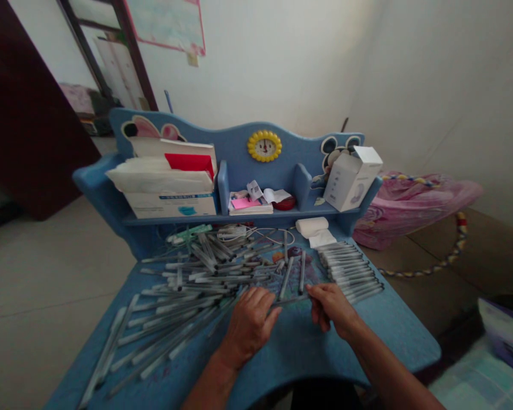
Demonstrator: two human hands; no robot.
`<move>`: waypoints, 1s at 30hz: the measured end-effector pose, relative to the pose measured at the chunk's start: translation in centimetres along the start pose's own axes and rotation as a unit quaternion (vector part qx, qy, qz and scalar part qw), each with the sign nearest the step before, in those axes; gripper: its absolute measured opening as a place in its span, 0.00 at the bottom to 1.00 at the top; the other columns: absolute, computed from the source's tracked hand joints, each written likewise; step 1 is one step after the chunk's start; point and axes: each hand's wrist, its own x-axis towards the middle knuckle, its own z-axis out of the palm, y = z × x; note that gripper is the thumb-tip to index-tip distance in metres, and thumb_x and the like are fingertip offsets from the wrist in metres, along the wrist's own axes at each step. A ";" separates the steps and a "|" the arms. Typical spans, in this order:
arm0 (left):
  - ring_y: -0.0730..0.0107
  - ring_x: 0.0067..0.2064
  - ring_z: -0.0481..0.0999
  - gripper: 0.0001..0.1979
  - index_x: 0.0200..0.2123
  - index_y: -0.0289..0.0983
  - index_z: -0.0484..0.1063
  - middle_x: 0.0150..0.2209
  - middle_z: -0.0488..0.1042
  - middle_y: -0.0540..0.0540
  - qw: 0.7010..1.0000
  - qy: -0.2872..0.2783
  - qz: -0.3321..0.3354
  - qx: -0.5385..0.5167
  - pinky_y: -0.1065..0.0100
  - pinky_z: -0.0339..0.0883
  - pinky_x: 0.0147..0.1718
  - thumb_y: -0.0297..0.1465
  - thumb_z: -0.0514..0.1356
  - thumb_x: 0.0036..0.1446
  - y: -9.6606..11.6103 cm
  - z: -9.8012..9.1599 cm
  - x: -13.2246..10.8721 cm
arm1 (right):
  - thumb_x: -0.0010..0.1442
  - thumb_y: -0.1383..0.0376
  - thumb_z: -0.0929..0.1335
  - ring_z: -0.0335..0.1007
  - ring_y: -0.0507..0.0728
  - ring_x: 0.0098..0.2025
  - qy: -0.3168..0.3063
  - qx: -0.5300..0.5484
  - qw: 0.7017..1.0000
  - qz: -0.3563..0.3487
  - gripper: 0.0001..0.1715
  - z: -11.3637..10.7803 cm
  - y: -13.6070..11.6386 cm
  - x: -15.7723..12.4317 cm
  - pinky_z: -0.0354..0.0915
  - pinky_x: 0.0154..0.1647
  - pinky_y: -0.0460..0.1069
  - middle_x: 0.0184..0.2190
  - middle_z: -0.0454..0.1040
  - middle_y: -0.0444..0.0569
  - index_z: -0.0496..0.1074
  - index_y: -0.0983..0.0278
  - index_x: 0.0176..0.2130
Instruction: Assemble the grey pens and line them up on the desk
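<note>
My left hand [251,324] and my right hand [331,307] are closed at opposite ends of a thin grey pen [293,300], held level above the blue desk. Two pens stand out just behind it, one slanted [286,279] and one nearly upright in view [302,272]. Many clear pens with dark ends lie in a loose heap [188,307] to the left of my left hand. Beyond my right hand, a neat row of pens [350,270] lies side by side near the desk's right edge.
A blue shelf [260,219] at the back holds a mask box [171,204], papers and a white box [351,179]. A yellow clock [264,146] is on its back panel. A white roll [312,226] and a cable [277,240] lie below the shelf.
</note>
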 end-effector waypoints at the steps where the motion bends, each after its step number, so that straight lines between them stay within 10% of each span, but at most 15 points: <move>1: 0.64 0.35 0.70 0.04 0.34 0.36 0.69 0.31 0.70 0.45 1.000 -0.009 0.001 -0.003 0.63 0.64 0.36 0.30 0.56 0.56 0.0 0.0 0.0 | 0.53 0.51 0.62 0.52 0.46 0.04 0.001 -0.001 1.000 -0.003 0.23 -0.4 0.1 -0.1 0.44 0.04 0.40 0.07 0.65 0.42 0.57 0.63 0.17; 13: 0.67 0.32 0.68 0.07 0.28 0.35 0.68 0.27 0.69 0.47 0.997 -0.055 0.018 -0.045 0.67 0.63 0.32 0.28 0.54 0.58 0.6 0.4 -0.1 | 0.58 0.51 0.57 0.54 0.49 0.07 0.042 -0.125 0.991 0.004 0.24 -1.8 1.5 -0.4 0.47 0.08 0.43 0.09 0.65 0.43 0.59 0.62 0.18; 15: 0.68 0.32 0.69 0.06 0.28 0.36 0.69 0.27 0.70 0.47 0.995 -0.062 0.001 -0.074 0.68 0.63 0.32 0.29 0.55 0.57 0.6 0.4 -0.1 | 0.59 0.51 0.57 0.63 0.51 0.14 0.120 -0.265 0.953 -0.089 0.23 -2.0 1.3 -1.0 0.54 0.14 0.45 0.15 0.69 0.45 0.65 0.63 0.22; 18: 0.70 0.31 0.70 0.06 0.27 0.36 0.69 0.26 0.69 0.48 0.988 -0.081 -0.032 -0.126 0.71 0.62 0.30 0.28 0.56 0.55 0.7 0.4 0.0 | 0.59 0.57 0.62 0.70 0.56 0.32 0.196 -0.457 0.816 -0.295 0.14 -1.7 0.7 -2.0 0.61 0.31 0.47 0.30 0.74 0.51 0.71 0.63 0.38; 22: 0.72 0.30 0.70 0.05 0.26 0.35 0.69 0.26 0.69 0.49 0.974 -0.108 -0.066 -0.188 0.73 0.62 0.30 0.26 0.57 0.53 1.0 0.3 0.1 | 0.58 0.67 0.64 0.63 0.58 0.43 0.114 -0.559 0.683 -0.455 0.10 -0.3 0.1 -2.7 0.56 0.46 0.53 0.40 0.70 0.52 0.70 0.60 0.42; 30: 0.71 0.32 0.72 0.08 0.36 0.37 0.73 0.31 0.72 0.48 0.955 -0.109 -0.100 -0.257 0.72 0.67 0.32 0.33 0.59 0.53 0.9 -0.2 0.6 | 0.60 0.68 0.63 0.61 0.53 0.35 0.030 -0.614 0.665 -0.424 0.07 -2.7 0.4 -1.8 0.55 0.40 0.49 0.30 0.68 0.45 0.69 0.62 0.30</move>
